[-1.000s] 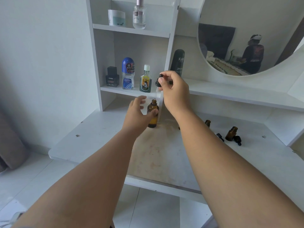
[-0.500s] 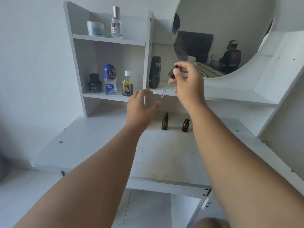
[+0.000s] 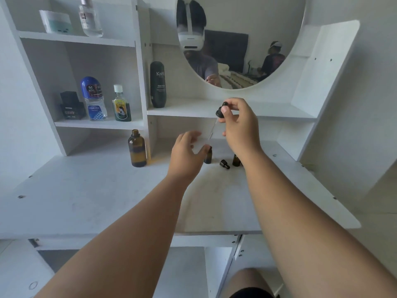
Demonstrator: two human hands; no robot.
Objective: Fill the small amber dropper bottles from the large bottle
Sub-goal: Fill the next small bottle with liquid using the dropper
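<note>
The large amber bottle [image 3: 137, 149] stands upright and uncapped on the white desk [image 3: 90, 190], beside the foot of the shelf unit [image 3: 141, 82]; its glass is too dark to tell how full it is; well to its right a small amber bottle [image 3: 208, 155] stands upright, long axis vertical, neck up, partly hidden behind the left hand [image 3: 187, 153]; a second small bottle [image 3: 236, 160] stands farther right, half covered by the right forearm, and a loose black dropper cap [image 3: 224, 164] lies on its side between the two; whether either small bottle holds liquid cannot be told. The right hand [image 3: 240, 123] pinches the black bulb of a dropper [image 3: 219, 112] between thumb and fingertips; its thin glass tube slants down and to the left, tip just above the nearer small bottle; whether the tube holds liquid cannot be seen. The left hand is open, fingers spread and curved, thumb just beside that bottle, gripping nothing. On the shelves stand a roll-on bottle [image 3: 93, 100], a green bottle [image 3: 121, 104] with a white cap and a tall black bottle [image 3: 158, 84].
</note>
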